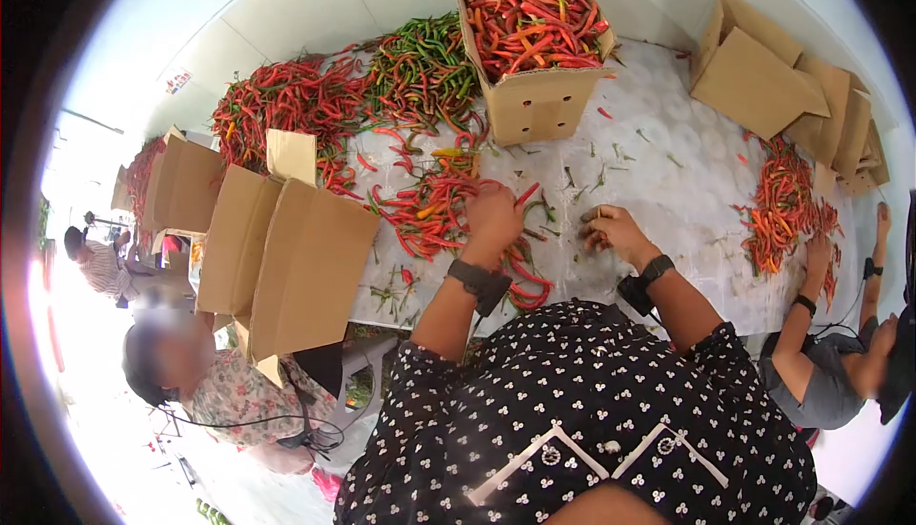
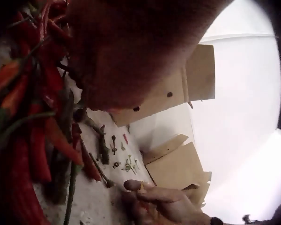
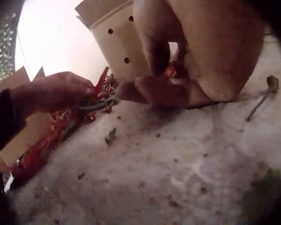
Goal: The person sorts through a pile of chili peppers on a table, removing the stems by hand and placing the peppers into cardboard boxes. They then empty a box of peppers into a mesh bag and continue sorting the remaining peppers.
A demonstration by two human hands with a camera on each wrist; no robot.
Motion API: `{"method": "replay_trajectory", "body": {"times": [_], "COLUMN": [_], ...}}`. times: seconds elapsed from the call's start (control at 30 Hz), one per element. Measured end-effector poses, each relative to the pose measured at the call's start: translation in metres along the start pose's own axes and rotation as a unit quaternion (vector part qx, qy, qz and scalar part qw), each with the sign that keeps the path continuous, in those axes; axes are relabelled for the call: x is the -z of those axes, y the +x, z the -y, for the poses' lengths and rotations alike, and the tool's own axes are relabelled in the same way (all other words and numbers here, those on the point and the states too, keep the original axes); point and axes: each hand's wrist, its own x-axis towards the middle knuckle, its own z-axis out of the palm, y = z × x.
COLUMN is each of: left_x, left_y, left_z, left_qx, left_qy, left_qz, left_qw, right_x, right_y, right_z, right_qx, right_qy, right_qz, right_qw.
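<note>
My left hand (image 1: pixel 493 220) pinches a red chilli pepper (image 1: pixel 527 195) above a loose heap of red chillies (image 1: pixel 426 212). In the right wrist view this red chilli (image 3: pixel 101 81) sticks up from the fingertips. My right hand (image 1: pixel 615 233) is apart from the heap, low over the sheet-covered table (image 1: pixel 658 95). Its fingers are loosely curled and their tips look dirty; no chilli shows in its grasp. Between the hands lie dark green chillies (image 1: pixel 541 212) and loose stems. A few long red chillies (image 1: pixel 530 288) lie at the near edge below my left hand.
A cardboard box (image 1: pixel 539 116) full of red chillies stands at the back. Red and green heaps (image 1: pixel 420 67) lie to its left. Open cartons (image 1: pixel 310 258) stand left, others (image 1: pixel 763 86) far right. People work at both sides; another chilli pile (image 1: pixel 780 205) lies right.
</note>
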Motion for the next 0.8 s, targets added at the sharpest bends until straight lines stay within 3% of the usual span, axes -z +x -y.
{"method": "replay_trajectory", "body": {"times": [0.03,0.1,0.13,0.2,0.27,0.33,0.43,0.53,0.67,0.73,0.8], "left_x": [-0.001,-0.004,0.007,0.026,0.018,0.028,0.034,0.036,0.047,0.047,0.051], "left_y": [-0.002,-0.009,-0.014,-0.02,-0.021,-0.025,-0.034,-0.039,-0.043,-0.044,-0.043], "left_z": [0.002,0.007,0.003,-0.001,0.005,-0.001,-0.012,-0.019,-0.02,-0.022,-0.023], "left_qx": [-0.004,0.005,0.002,0.055,0.041,0.061,0.014,0.018,-0.005,-0.026,-0.026], "left_qy": [0.001,-0.199,-0.2,-0.403,-0.442,-0.51,-0.492,-0.49,-0.443,-0.506,-0.501], "left_qz": [0.002,-0.055,-0.05,-0.058,-0.049,0.025,0.076,0.085,0.062,0.062,0.072], "left_qw": [1.0,0.978,0.978,0.912,0.895,0.858,0.867,0.867,0.894,0.86,0.862], "right_x": [0.002,0.007,0.001,-0.013,-0.017,-0.035,-0.055,-0.061,-0.063,-0.067,-0.064], "right_y": [0.004,0.01,0.003,-0.005,-0.002,-0.01,-0.013,-0.006,-0.005,-0.009,-0.005], "right_z": [-0.003,-0.011,0.0,0.019,0.024,0.043,0.051,0.047,0.046,0.051,0.052], "right_qx": [0.0,0.015,0.013,0.008,-0.001,0.017,0.056,0.088,0.08,0.039,0.026], "right_qy": [0.003,0.083,0.086,0.222,0.217,0.198,0.099,0.056,0.051,0.13,0.139], "right_qz": [-0.002,0.033,0.029,0.095,0.13,0.16,0.128,0.126,0.099,0.086,0.109], "right_qw": [1.0,0.996,0.996,0.97,0.967,0.967,0.985,0.987,0.99,0.987,0.984]}}
